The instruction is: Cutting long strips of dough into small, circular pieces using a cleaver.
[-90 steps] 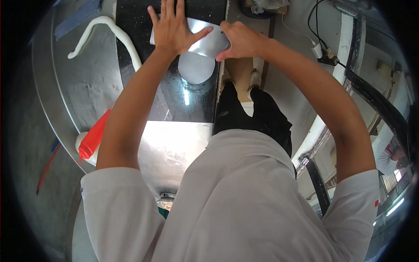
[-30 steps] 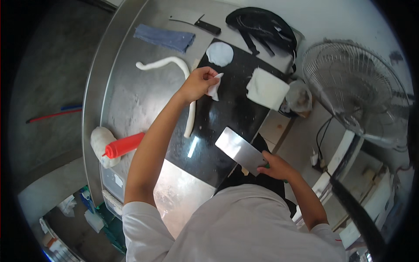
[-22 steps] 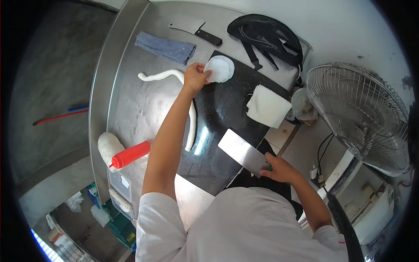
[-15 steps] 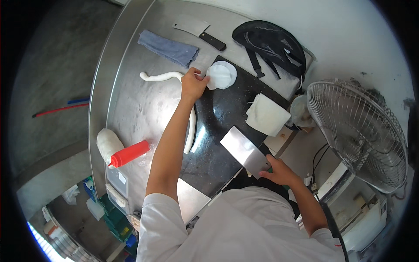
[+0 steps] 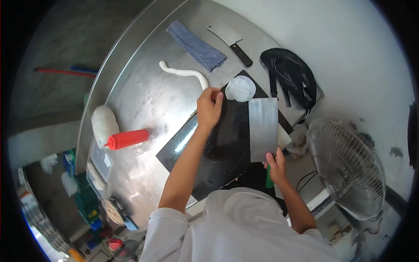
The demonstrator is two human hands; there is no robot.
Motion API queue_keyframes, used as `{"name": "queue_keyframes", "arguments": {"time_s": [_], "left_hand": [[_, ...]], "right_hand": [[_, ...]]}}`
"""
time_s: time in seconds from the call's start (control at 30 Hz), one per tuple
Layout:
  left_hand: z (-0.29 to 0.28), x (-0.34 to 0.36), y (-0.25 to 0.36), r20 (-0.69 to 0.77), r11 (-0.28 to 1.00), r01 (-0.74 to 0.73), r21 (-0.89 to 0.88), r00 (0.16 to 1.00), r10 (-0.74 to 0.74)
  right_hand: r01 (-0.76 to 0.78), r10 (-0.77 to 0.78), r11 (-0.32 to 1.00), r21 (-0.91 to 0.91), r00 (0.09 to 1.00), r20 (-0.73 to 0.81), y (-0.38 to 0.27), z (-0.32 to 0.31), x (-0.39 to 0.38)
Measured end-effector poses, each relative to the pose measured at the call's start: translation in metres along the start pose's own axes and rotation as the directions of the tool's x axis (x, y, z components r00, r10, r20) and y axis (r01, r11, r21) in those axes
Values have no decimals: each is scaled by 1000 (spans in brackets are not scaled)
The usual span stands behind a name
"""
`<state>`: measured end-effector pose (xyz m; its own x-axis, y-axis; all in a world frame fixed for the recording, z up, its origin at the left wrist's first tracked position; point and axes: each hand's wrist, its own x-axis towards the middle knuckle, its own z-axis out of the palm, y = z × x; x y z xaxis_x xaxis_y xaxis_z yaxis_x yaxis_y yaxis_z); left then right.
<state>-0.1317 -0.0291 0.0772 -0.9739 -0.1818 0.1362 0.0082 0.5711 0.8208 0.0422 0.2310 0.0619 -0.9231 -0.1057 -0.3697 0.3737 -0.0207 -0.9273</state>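
A white rope of dough (image 5: 183, 73) lies curved on the metal table, and its near part runs in under my left hand (image 5: 209, 107). That hand's fingers are curled round the rope, with the thumb pressed in; the rest of the rope is hidden by hand and forearm. My right hand (image 5: 276, 166) grips the green handle of a wide cleaver (image 5: 263, 129), whose blade is held over the right side of a black board (image 5: 214, 153). Thin white round sheets (image 5: 240, 88) lie at the board's far corner, just beyond my left hand.
A grey-blue cloth (image 5: 196, 46) and another cleaver (image 5: 235, 46) with a black handle lie at the back. A black bag (image 5: 290, 76) and a fan (image 5: 349, 170) stand at right. At left are a red squeeze bottle (image 5: 128, 139) and a white rounded lump (image 5: 104, 124).
My left hand has moved from the white sheets to the dough rope. The cleaver has swung up so its blade points away, covering most of the white cloth. The view has turned.
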Motion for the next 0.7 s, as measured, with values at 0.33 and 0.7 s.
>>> {"name": "queue_keyframes", "arguments": {"time_s": [0.33, 0.7], "left_hand": [[-44, -140, 38, 748, 554, 765, -327, 568, -344], [-113, -159, 15, 52, 816, 568, -109, 823, -566]], "right_hand": [[119, -168, 982, 149, 911, 377, -65, 102, 92], [216, -336, 32, -976, 922, 193, -78, 42, 442]]}}
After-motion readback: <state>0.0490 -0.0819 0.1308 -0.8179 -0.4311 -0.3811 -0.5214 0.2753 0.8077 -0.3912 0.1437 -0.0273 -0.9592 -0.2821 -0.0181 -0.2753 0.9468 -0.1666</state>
